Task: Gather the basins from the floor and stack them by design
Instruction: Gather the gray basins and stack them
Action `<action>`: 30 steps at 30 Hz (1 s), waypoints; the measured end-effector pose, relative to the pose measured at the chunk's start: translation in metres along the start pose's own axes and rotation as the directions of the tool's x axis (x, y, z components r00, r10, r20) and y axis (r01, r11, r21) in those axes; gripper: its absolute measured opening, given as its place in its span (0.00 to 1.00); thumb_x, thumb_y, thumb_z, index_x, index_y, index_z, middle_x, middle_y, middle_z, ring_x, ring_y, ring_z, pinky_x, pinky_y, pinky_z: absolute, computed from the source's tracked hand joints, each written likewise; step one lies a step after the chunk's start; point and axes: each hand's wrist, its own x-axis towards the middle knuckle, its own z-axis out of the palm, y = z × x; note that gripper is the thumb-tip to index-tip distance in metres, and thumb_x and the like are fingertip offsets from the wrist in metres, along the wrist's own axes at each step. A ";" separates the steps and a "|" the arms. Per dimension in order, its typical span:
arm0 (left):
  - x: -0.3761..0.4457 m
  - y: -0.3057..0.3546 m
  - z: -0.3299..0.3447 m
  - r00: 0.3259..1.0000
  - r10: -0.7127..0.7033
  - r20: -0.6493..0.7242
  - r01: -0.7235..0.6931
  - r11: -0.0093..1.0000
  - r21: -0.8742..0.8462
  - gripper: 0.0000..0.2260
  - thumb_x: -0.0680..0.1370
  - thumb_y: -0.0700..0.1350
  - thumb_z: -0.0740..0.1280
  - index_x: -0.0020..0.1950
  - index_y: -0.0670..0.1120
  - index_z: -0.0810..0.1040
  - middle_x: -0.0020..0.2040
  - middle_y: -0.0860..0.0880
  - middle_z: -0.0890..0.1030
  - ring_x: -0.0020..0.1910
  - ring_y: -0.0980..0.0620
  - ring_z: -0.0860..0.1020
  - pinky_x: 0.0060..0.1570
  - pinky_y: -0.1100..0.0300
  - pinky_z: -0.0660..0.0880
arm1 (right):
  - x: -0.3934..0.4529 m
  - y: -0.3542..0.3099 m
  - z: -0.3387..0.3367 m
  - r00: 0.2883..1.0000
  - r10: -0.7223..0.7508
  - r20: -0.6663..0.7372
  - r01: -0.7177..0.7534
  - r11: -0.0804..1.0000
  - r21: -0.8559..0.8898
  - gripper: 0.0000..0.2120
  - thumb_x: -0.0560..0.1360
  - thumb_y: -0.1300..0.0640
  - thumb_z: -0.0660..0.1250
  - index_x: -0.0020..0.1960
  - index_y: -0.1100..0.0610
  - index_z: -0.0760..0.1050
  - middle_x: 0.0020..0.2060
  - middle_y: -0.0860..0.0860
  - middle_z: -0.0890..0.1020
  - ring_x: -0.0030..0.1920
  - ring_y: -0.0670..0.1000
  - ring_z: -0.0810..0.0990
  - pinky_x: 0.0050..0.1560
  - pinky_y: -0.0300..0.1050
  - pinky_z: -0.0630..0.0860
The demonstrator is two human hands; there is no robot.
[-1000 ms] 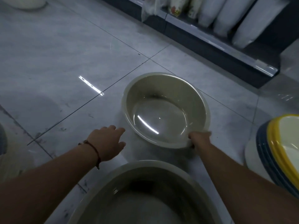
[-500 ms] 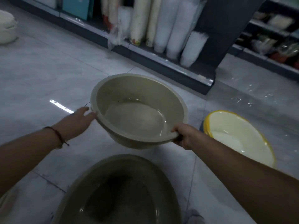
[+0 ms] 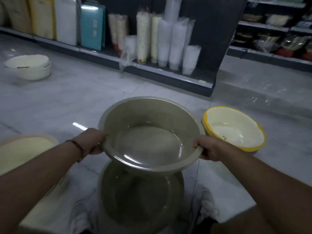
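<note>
Stacking | my left hand (image 3: 94,141) and right hand (image 3: 208,147) clamp olive basin (image 3: 150,132) | next: lower squarely into matching basin (image 3: 140,198) below

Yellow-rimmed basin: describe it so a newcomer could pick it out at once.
Start at the dark shelf unit stacked with white cups, then drop to the tiled floor off its right end. The yellow-rimmed basin sits there, right of the right hand. It alone has a bright yellow rim and cream inside; the held basin is plain olive.
</note>
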 end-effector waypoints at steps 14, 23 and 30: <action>0.009 -0.125 -0.016 0.959 -0.216 0.182 -0.010 0.618 0.786 0.25 0.73 0.54 0.68 0.67 0.44 0.76 0.66 0.46 0.78 0.61 0.47 0.79 0.60 0.57 0.73 | -0.015 0.127 0.080 0.988 0.149 0.038 -0.147 0.988 -0.052 0.04 0.72 0.71 0.66 0.45 0.65 0.74 0.45 0.63 0.79 0.44 0.60 0.79 0.43 0.51 0.78; -0.007 -0.150 0.032 0.973 -0.177 0.148 -0.005 0.627 0.779 0.18 0.81 0.53 0.62 0.53 0.38 0.81 0.47 0.40 0.82 0.44 0.43 0.81 0.21 0.70 0.65 | 0.009 0.152 0.068 0.998 0.049 -0.044 -0.062 0.934 -0.353 0.18 0.74 0.59 0.69 0.60 0.64 0.68 0.43 0.57 0.75 0.33 0.49 0.72 0.33 0.38 0.70; 0.034 -0.178 0.048 0.989 -0.124 0.086 0.024 0.694 0.719 0.12 0.78 0.49 0.68 0.55 0.43 0.72 0.40 0.48 0.76 0.32 0.51 0.75 0.22 0.63 0.70 | 0.042 0.173 0.076 0.997 0.044 0.056 0.002 0.775 -0.632 0.20 0.78 0.51 0.64 0.62 0.65 0.74 0.55 0.59 0.79 0.50 0.54 0.77 0.47 0.41 0.71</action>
